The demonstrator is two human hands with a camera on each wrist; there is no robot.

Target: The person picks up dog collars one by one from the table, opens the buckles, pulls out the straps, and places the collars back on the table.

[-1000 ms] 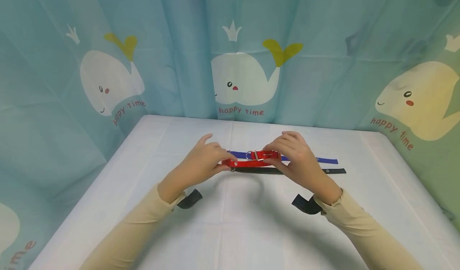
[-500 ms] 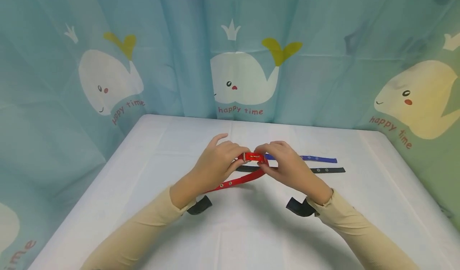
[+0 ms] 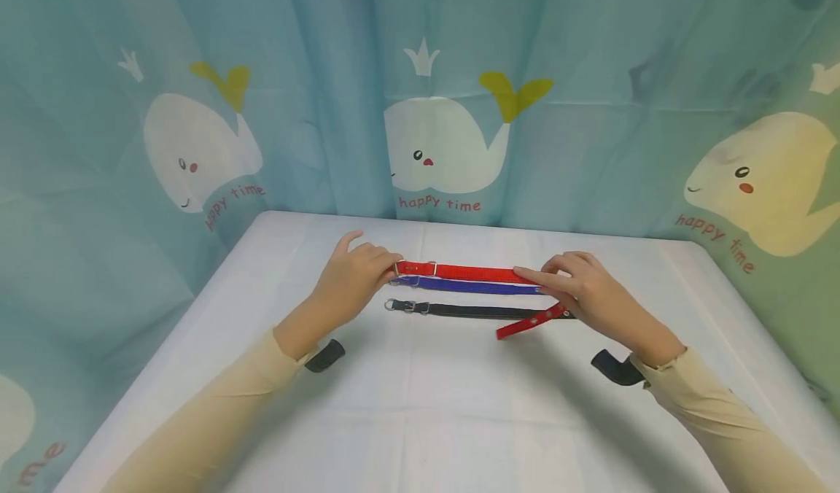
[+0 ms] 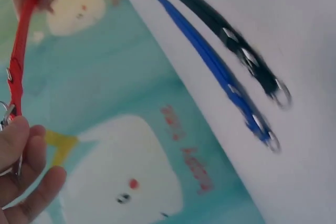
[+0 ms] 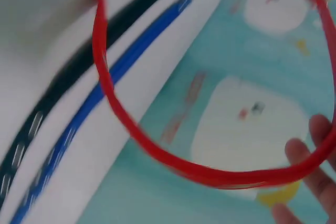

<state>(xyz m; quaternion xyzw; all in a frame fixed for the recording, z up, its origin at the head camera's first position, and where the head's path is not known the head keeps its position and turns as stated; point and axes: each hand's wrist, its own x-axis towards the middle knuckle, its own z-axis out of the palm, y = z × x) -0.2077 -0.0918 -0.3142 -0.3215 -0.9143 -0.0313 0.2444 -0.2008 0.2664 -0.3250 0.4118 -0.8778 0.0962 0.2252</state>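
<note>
A red buckled collar is stretched between both hands, raised above the table. My left hand pinches its buckle end; the metal buckle and ring show by the fingers in the left wrist view. My right hand holds the strap farther along, between thumb and fingers. From there the punched tail bends back to the left and hangs free. Behind the red collar in the head view, a blue collar lies straight, and nearer to me a black collar lies roughly parallel to it.
A white cloth covers the table. Beyond its far edge hangs a light blue curtain with whale prints. Dark bands hang at both wrists below the cuffs.
The hands were close together at the red collar's buckle; now they have moved apart, the left hand leftward and the right hand rightward, with the strap drawn out between them.
</note>
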